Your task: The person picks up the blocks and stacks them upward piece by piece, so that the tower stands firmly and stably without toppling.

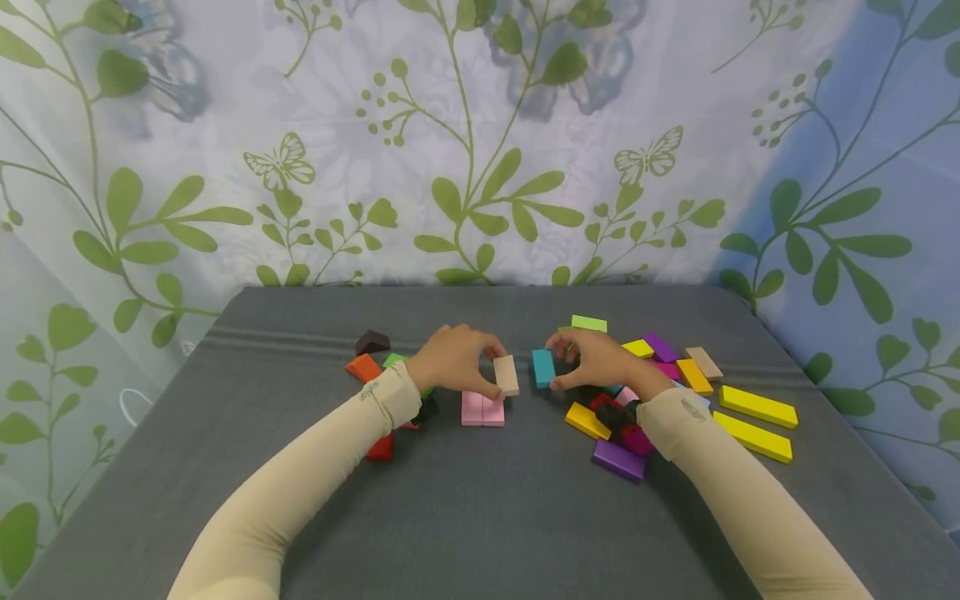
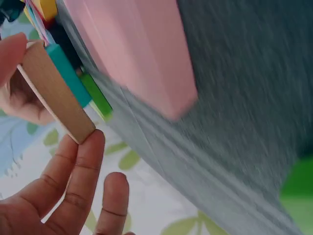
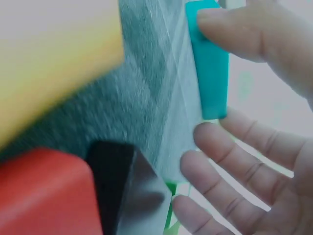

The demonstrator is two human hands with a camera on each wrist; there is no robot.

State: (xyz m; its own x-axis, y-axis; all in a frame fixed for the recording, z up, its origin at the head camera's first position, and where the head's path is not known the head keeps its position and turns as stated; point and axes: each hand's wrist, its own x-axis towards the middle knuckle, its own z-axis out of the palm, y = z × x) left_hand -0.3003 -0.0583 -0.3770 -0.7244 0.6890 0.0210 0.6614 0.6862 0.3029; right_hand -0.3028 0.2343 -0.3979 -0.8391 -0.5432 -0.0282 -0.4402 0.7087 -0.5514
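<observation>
A plain wooden block [image 1: 506, 376] is pinched between the thumb and fingertips of my left hand [image 1: 455, 360], above the grey tabletop. In the left wrist view the same wooden block [image 2: 57, 93] is held by its two ends. My right hand [image 1: 600, 363] pinches a teal block [image 1: 543, 369] the same way, and the right wrist view shows the thumb on one end of the teal block [image 3: 211, 68] and a fingertip at the other. A small gap separates the two held blocks. Below the left hand lie two pink blocks [image 1: 482, 410], side by side.
Orange [image 1: 364, 367], red, green and dark brown blocks lie around the left hand. Under and beyond the right hand is a loose heap, with a purple block [image 1: 618, 461] at its near side and two long yellow blocks [image 1: 757, 407] farther right. A patterned curtain [image 1: 480, 150] hangs behind the table.
</observation>
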